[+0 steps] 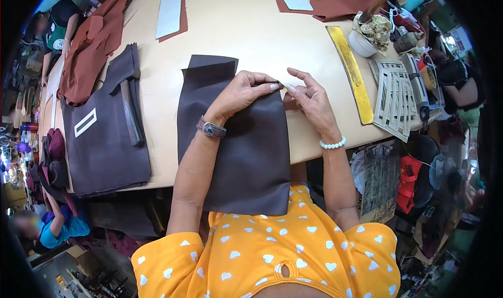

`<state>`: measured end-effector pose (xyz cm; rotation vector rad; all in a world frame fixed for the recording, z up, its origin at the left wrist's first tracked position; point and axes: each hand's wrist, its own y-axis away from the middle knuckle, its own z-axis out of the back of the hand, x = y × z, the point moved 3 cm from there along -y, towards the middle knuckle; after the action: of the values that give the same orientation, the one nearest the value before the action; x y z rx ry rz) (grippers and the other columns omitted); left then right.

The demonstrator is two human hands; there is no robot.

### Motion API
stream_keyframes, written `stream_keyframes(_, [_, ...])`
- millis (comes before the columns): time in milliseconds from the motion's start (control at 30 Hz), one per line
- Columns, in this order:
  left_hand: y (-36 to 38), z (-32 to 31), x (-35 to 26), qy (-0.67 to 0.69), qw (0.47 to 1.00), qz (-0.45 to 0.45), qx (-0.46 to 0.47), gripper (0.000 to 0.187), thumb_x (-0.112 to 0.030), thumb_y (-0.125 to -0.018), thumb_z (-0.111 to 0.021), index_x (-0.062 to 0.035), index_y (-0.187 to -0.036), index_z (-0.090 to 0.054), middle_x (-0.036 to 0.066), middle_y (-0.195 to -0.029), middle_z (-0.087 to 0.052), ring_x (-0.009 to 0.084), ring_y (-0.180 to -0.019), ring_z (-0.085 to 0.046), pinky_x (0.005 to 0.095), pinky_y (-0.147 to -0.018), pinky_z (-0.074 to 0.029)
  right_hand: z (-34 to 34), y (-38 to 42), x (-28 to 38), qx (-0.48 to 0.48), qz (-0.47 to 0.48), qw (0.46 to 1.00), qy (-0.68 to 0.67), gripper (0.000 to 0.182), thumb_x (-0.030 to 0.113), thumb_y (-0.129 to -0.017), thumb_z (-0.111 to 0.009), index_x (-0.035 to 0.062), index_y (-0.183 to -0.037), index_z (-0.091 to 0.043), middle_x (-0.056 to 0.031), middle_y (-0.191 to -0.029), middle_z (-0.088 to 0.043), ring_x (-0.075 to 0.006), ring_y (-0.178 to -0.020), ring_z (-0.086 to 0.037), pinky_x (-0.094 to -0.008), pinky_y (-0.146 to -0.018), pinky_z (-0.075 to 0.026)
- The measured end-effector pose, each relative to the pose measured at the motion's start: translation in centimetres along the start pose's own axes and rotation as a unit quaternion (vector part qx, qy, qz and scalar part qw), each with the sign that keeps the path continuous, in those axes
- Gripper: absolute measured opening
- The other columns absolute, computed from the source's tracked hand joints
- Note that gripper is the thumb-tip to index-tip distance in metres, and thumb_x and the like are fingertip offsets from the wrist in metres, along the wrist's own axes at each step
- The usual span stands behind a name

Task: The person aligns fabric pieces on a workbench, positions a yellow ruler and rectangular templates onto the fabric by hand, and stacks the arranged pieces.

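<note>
- Dark brown sheet (pixel 251 151), which looks like leather, lies below both hands; its near end hangs over the table edge, close to the body.
- Left hand (pixel 242 95) is almost closed, and its thumb and forefinger seem to pinch the upper right corner of this sheet. Something small and dark shows at the fingertips, but I cannot tell what it is.
- Right hand (pixel 313 103) is just beside this corner, with the thumb near the left fingertips and one finger raised. Whether it holds something thin, I cannot tell.
- The step in hand, as I judge, is fine finger work at the corner. The next move calls for a steady left pinch and a light, exact touch from the right fingers.
- To the left of the left hand, a hammer (pixel 127 107) and a small pale frame (pixel 78 129) rest on a stack of dark sheets (pixel 105 162).
- To the right of the right hand, a yellow strip (pixel 350 73) lies on the table (pixel 293 41), and pale slatted pieces (pixel 395 99) are beside it.
- Beyond the right hand stands a white pot (pixel 361 44); far beyond the left hand are reddish-brown pieces (pixel 94 62) and another person (pixel 58 31).
</note>
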<state>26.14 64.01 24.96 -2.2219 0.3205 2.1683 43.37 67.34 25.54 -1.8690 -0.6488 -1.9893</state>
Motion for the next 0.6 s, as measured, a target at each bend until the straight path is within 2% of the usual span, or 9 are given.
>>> stream_keyframes(67, [0.07, -0.02, -0.12, 0.001, 1.0, 0.002, 0.002, 0.018, -0.015, -0.087, -0.061, -0.0006, -0.095, -0.067, -0.001, -0.082, -0.064, 0.0021, -0.073, -0.053, 0.0178, -0.069, -0.045, -0.04, 0.03, -0.03, 0.001, 0.0, 1.0, -0.001, 0.048, 0.017, -0.089, -0.059, -0.0044, -0.128, -0.042, -0.0036, -0.072, -0.064, -0.0071, -0.073, -0.059, -0.0222, -0.077, -0.045])
stream_keyframes(600, [0.14, -0.09, -0.43, -0.006, 1.0, -0.003, 0.001, 0.018, -0.015, -0.087, -0.061, 0.0, -0.095, -0.067, -0.001, -0.081, -0.064, 0.0025, -0.072, -0.054, 0.0181, -0.068, -0.045, 0.02, -0.13, -0.22, -0.004, 0.014, 1.0, 0.005, 0.05, 0.018, -0.087, -0.061, -0.0054, -0.127, -0.042, -0.0039, -0.07, -0.064, -0.0072, -0.071, -0.058, -0.0225, -0.077, -0.044])
